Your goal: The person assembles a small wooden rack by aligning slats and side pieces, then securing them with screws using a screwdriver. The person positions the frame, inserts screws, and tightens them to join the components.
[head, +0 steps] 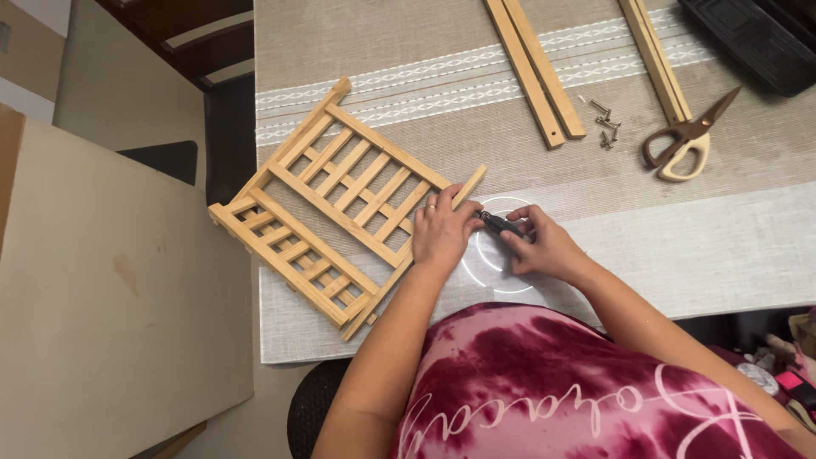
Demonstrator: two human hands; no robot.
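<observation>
A slatted wooden rack frame (pixel 336 200) lies flat on the grey table cloth (pixel 680 246), turned at an angle. My left hand (pixel 442 231) presses on the rack's right side rail, fingers on the wood. My right hand (pixel 544 246) is right beside it and grips a small dark tool (pixel 500 224) whose tip points at that rail. A ring is on one finger of my left hand. Both hands rest over a clear round ring shape (pixel 497 255) on the cloth.
Loose wooden slats (pixel 535 68) and another long slat (pixel 654 59) lie at the back. Several small screws (pixel 605 123) sit beside brown-handled scissors (pixel 684 144). A black tray (pixel 752 38) is at the far right corner. A beige surface (pixel 110 289) stands left of the table.
</observation>
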